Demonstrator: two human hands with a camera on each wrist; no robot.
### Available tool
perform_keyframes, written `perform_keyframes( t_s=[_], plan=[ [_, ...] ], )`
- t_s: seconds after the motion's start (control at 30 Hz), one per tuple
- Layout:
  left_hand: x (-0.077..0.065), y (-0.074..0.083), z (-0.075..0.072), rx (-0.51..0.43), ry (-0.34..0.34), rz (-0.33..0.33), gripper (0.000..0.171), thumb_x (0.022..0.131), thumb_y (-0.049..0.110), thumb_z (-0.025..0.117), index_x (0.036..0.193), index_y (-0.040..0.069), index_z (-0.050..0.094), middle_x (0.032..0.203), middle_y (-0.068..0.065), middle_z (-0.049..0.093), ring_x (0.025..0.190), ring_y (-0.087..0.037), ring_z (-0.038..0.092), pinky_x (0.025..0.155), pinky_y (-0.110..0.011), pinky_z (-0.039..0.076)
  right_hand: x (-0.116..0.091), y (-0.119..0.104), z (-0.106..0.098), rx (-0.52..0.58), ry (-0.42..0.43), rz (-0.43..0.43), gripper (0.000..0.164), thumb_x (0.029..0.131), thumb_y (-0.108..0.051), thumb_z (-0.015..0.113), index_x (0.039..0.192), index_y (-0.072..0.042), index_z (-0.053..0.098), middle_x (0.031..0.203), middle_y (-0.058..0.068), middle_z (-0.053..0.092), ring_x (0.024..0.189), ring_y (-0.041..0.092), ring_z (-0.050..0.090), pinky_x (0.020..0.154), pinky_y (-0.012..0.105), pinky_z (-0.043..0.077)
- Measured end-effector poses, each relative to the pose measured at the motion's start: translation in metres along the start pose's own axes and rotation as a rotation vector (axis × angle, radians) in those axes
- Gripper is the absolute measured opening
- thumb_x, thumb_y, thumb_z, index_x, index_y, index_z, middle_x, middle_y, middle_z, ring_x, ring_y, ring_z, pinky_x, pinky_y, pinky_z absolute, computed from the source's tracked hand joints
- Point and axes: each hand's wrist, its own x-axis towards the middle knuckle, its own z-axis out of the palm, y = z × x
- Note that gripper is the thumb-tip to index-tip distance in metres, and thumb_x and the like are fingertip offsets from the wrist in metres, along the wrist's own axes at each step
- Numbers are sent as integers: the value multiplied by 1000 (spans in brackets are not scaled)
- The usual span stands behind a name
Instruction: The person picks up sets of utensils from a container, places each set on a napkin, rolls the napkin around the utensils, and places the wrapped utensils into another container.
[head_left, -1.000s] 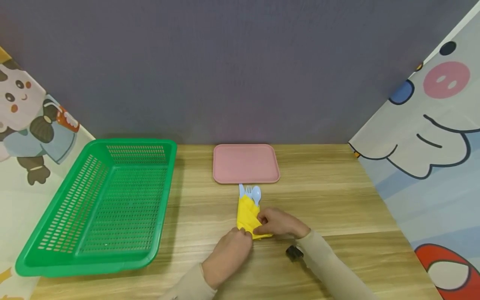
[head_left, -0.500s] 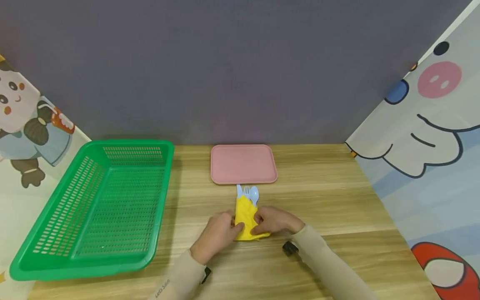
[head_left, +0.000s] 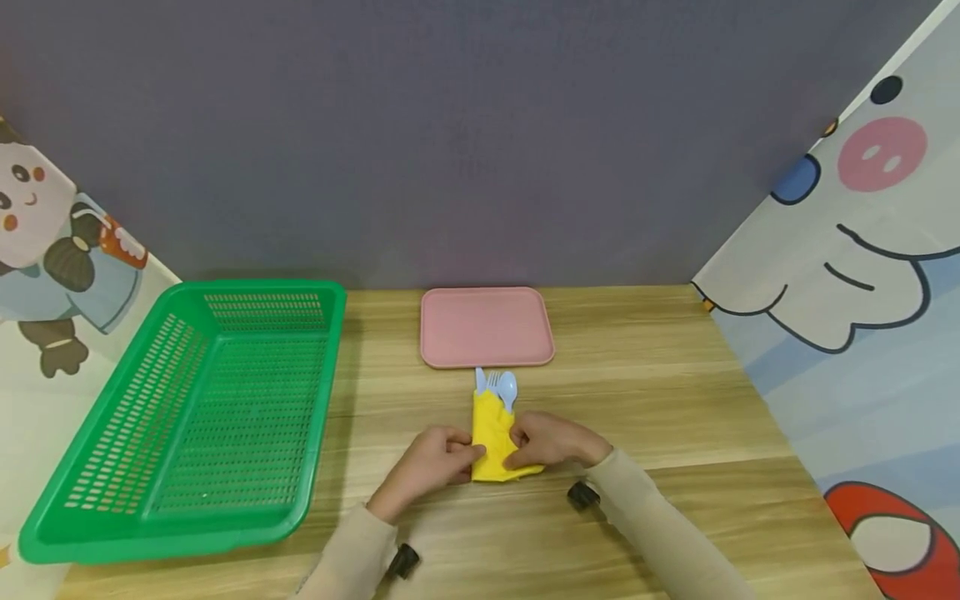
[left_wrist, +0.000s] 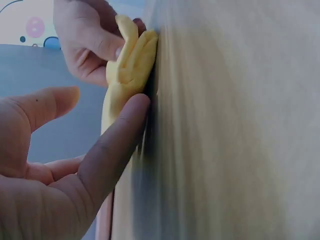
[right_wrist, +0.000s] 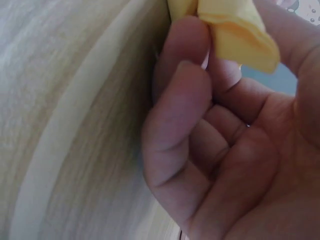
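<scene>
A folded yellow napkin (head_left: 491,442) lies on the table, wrapped round a light blue plastic knife (head_left: 481,381), fork (head_left: 492,382) and spoon (head_left: 507,388). Their upper ends stick out toward the tray; the rest is hidden in the cloth. My right hand (head_left: 551,440) pinches the napkin's right side, fingers curled at its edge. On the other side, my left hand (head_left: 431,462) is at the left edge, its index finger (left_wrist: 112,145) nearly straight with the tip right at the cloth. The left thumb (left_wrist: 55,104) stands apart from that finger.
A pink tray (head_left: 487,327) lies just beyond the cutlery, against the grey back panel (head_left: 465,142). At the left stands a large green plastic basket (head_left: 324,400) with slotted walls. Cartoon-printed panels (head_left: 870,250) bound the wooden table (head_left: 630,358) on both sides.
My left hand has moved from the napkin's near lower edge up and left to its left side, and its fingers have loosened. The right hand keeps its pinch in nearly the same place.
</scene>
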Motion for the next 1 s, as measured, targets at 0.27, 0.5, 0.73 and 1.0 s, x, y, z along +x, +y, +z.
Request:
perform_keyframes(
  t_s=[0.27,0.5,0.73,1.0],
  plan=[
    [5,-10,21,-211,-36,-26,22,93,9,69,104,-10,65,75,-10,68,69,-18,68,68,-36,60,-1,3,-1,-18,-12,-15,42,83,-20,79,59,-18,45,53,-11,35,46,4,30,45,21,24],
    [3,-15,29,-235,3,-16,25,90,5,71,106,-13,65,81,-14,72,72,-19,70,67,-33,60,-4,7,0,-4,-22,-26,39,84,-21,79,62,-17,47,55,-10,36,47,6,31,46,21,25],
    [2,-16,34,-243,33,38,32,89,7,72,111,-15,64,89,-17,73,79,-20,71,68,-32,60,-7,9,1,-1,-12,-49,40,85,-22,78,62,-18,45,56,-11,35,48,5,31,47,21,26],
    [8,-17,39,-235,91,58,40,88,8,73,117,-17,61,95,-17,73,83,-22,71,68,-31,59,-11,12,4,38,4,-49,37,88,-26,77,66,-18,47,58,-11,37,50,4,33,47,21,28]
  ],
)
